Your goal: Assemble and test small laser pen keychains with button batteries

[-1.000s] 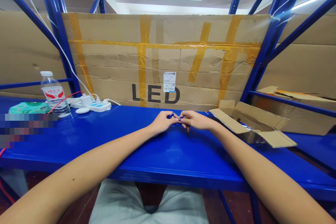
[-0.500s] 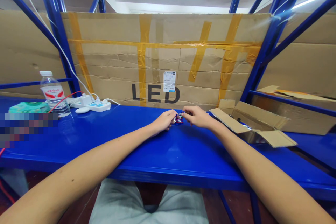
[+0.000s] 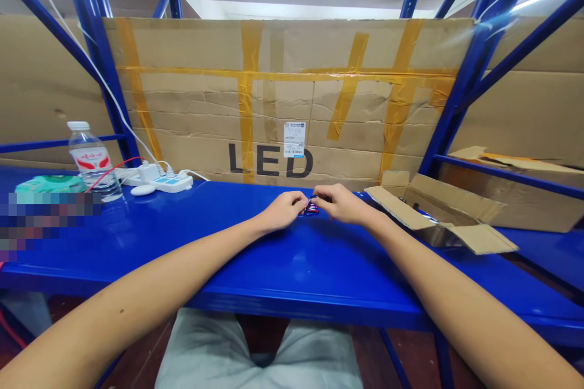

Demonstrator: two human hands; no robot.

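Near the back of the blue table [image 3: 301, 267], my left hand [image 3: 286, 209] and my right hand [image 3: 336, 202] meet over a small, shiny purple-and-red packet [image 3: 312, 209] with white lettering. The left thumb and fingers are closed on the packet's left side. My right fingers pinch its upper right edge. Much of the packet is covered by the fingertips, and its lettering is too small to read.
An open cardboard box [image 3: 438, 213] with dark contents stands on the right. To the left are a water bottle [image 3: 93, 164], a teal pack [image 3: 50, 184] and a white power strip [image 3: 171, 181] with cables. A large taped carton [image 3: 205, 109] forms the back.
Both hands have drawn slightly closer together around the packet. Less of its printed face shows, and it looks tilted or folded compared with before.
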